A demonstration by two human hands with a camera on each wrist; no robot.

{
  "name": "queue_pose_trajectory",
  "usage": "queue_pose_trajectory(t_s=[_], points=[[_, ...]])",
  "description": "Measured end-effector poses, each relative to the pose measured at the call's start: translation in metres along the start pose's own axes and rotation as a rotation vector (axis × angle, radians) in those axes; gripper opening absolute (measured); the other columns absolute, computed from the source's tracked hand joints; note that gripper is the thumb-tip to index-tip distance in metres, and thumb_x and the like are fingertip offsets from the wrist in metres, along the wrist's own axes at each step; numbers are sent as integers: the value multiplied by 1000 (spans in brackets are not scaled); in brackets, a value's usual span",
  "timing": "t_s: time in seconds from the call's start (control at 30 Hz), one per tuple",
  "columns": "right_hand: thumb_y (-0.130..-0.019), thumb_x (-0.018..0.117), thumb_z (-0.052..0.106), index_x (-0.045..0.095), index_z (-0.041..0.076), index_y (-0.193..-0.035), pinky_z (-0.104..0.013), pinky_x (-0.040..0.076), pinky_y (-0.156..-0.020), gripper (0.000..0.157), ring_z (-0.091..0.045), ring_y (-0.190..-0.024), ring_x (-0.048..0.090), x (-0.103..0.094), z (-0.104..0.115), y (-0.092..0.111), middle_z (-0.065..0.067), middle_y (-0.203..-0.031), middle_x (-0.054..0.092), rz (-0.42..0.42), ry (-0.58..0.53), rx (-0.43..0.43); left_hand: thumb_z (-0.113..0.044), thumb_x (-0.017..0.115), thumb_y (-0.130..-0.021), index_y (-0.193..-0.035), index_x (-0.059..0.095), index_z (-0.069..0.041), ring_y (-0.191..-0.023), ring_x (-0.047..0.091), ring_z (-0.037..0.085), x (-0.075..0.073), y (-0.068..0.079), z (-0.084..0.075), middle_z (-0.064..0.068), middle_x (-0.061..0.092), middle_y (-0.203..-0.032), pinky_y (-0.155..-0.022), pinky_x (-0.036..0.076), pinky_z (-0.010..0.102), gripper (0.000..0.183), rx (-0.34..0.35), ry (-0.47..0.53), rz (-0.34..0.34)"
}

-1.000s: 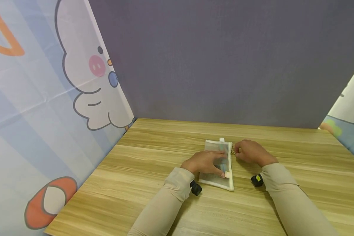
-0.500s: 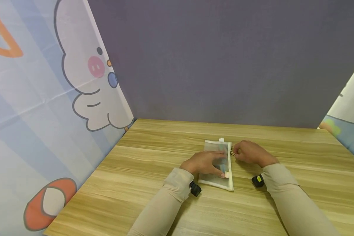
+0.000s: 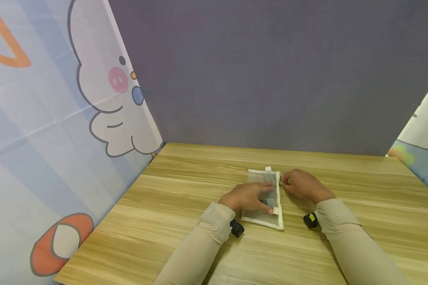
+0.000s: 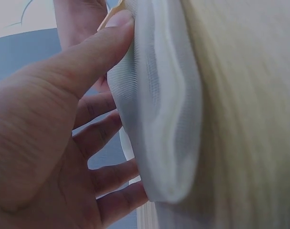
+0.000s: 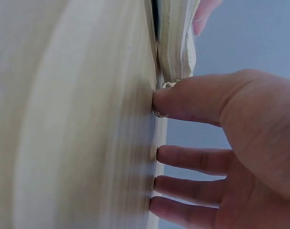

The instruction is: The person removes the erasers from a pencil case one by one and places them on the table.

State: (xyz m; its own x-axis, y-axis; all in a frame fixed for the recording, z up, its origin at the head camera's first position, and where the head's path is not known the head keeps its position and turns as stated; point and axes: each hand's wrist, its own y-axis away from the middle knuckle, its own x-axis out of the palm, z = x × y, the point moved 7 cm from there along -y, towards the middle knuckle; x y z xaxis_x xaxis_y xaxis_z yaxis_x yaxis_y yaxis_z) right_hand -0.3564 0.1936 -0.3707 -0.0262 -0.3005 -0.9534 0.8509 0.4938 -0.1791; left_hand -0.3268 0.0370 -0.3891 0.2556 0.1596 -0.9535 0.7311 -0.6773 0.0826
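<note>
A flat mesh zipper pouch (image 3: 258, 217) with cream edging lies on the table, its zipper (image 5: 173, 52) side to the right. My left hand (image 3: 247, 196) rests on the pouch with spread fingers, the thumb beside a small cream tab (image 3: 276, 211). In the left wrist view, the thumb (image 4: 102, 47) presses the mesh and the other fingertips touch it further down. At the zipper edge my right hand (image 3: 302, 185) pinches the zipper pull (image 3: 281, 183). Its thumb covers part of the metal pull in the right wrist view. Faint bluish contents show through the mesh.
The wooden table (image 3: 164, 213) extends around the pouch. A grey panel (image 3: 271, 79) stands behind it, and a cartoon-printed cloth (image 3: 57, 138) hangs at the left. A white label (image 3: 268, 168) sticks out of the pouch's far edge. A black wrist device (image 3: 310, 219) sits under each cuff.
Both hands stay almost in place on the pouch and at its zipper pull. The view shifts slightly.
</note>
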Motion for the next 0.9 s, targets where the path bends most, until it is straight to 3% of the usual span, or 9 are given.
queue_pose_trajectory(t_s=[0.5,0.9], points=[[-87,68,2,68,13,-81,-39,49,-68,12,-12,-71,55,1,8,3,4,-82,66,24,-45,-83,-63,72,-83,-153,41,-39,-143,33,8,3,4,2,-27,26,-158,-110,38,39,80,-61,47,15],[-86,69,1,63,16,-78,-35,44,-63,18,-11,-67,48,-2,14,11,7,-76,59,2,-57,-105,-66,71,-81,-153,40,-40,-143,34,7,3,-1,2,-28,26,-157,-110,38,39,82,-52,-8,6]])
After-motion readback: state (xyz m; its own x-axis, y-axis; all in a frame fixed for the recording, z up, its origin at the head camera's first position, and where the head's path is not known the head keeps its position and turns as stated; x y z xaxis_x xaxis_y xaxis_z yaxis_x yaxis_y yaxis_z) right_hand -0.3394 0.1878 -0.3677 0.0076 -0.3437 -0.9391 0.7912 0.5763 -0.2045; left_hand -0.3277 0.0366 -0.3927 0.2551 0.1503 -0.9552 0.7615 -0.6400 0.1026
